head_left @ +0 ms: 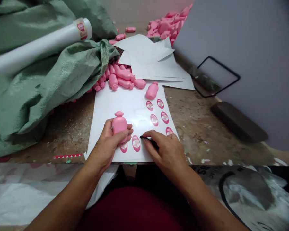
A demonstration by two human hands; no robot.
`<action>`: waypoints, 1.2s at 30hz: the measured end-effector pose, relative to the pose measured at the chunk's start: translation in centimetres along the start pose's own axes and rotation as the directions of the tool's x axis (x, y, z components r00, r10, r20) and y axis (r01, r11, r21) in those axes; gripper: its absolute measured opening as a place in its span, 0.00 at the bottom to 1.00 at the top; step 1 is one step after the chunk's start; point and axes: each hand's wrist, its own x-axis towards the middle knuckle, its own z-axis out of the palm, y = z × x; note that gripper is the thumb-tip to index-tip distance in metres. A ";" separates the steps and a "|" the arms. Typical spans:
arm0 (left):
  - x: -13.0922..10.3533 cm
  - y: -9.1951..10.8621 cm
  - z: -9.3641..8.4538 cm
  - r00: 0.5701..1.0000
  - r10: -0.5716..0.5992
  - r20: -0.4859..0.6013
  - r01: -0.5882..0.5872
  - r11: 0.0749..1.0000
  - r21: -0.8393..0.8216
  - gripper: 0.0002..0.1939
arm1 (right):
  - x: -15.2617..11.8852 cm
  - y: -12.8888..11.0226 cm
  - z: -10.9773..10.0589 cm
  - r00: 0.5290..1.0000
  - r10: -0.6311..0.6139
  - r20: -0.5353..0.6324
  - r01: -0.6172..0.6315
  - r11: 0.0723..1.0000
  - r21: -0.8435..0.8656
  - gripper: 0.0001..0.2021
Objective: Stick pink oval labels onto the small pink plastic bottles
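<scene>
My left hand is closed round a small pink bottle, held upright over the lower left of a white label sheet. In my right hand is a thin black pointed tool, its kind unclear; most of it is hidden by the fingers. The tool's tip is beside an oval pink label on the sheet. A second label is partly covered by my left hand. Several more oval labels are in two columns at the sheet's right, where another pink bottle lies.
Pink bottles spill from a green sack on the left. On the sack rests a white roll. Loose white sheets lie behind, before a far pile of pink bottles. A large grey panel stands at the right.
</scene>
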 end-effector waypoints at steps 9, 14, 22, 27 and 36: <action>0.2 0.1 0.1 1.000 -0.015 -0.010 0.016 0.998 0.061 0.26 | -0.1 -0.3 0.4 1.000 -0.003 -0.017 0.003 1.000 -0.001 0.08; 0.2 0.0 -0.2 0.999 -0.022 0.028 0.020 0.998 0.052 0.24 | 0.4 -0.4 0.5 1.000 0.023 -0.004 -0.023 1.000 0.006 0.07; 0.1 0.0 -0.1 1.000 -0.018 0.019 0.017 1.000 0.022 0.24 | 0.0 -0.2 -0.2 1.000 -0.010 -0.013 0.009 0.999 -0.038 0.08; 0.2 0.1 -0.1 1.000 -0.018 0.020 0.017 0.999 0.041 0.24 | -0.4 -0.6 0.3 0.997 -0.028 -0.070 0.024 0.998 -0.060 0.10; 0.2 0.1 0.0 1.000 -0.014 0.024 0.013 0.998 0.057 0.25 | -0.4 -0.8 0.3 0.998 0.001 -0.066 -0.005 0.998 -0.057 0.11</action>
